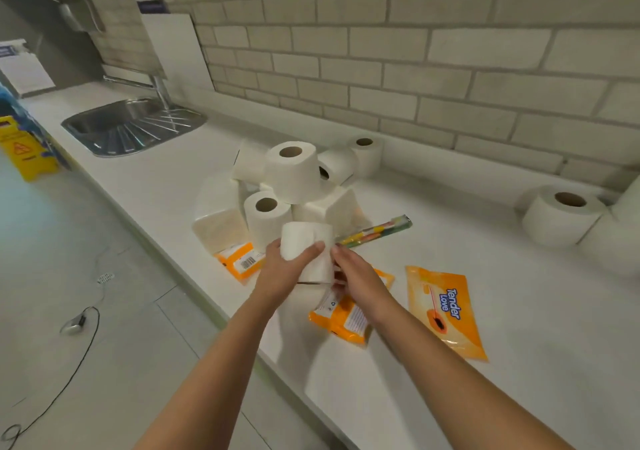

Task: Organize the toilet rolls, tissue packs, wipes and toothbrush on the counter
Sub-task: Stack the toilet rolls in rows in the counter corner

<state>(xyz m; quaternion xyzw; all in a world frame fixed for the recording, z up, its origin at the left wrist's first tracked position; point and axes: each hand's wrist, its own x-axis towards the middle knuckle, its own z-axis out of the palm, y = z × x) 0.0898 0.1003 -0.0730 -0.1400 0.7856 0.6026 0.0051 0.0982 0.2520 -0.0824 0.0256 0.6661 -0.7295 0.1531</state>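
From the head camera, both bare hands meet over the near part of a long white counter (450,363). The left hand (280,269) is wrapped around a white paper toilet roll (306,252), fingers and thumb closed on its side, holding it above the counter. The right hand (353,276) is just beside the roll on its right; its fingers curl behind the roll and whether they press on it cannot be told.

Beyond the held roll lies a heap of white toilet rolls (294,169) piled together with two white plastic-wrapped tissue packs (218,214), some rolls upright, some on their sides. A toothbrush in a clear, multicoloured wrapper (377,230) lies flat just right of the heap. Three orange wipes packets lie near the hands: one with a barcode label (239,261) to the left, one (346,318) under the right wrist, one printed packet (446,311) further right. A single upright roll (561,216) stands well apart at the right, near the tiled wall (415,51). A steel sink (131,127) is set into the counter at far left.
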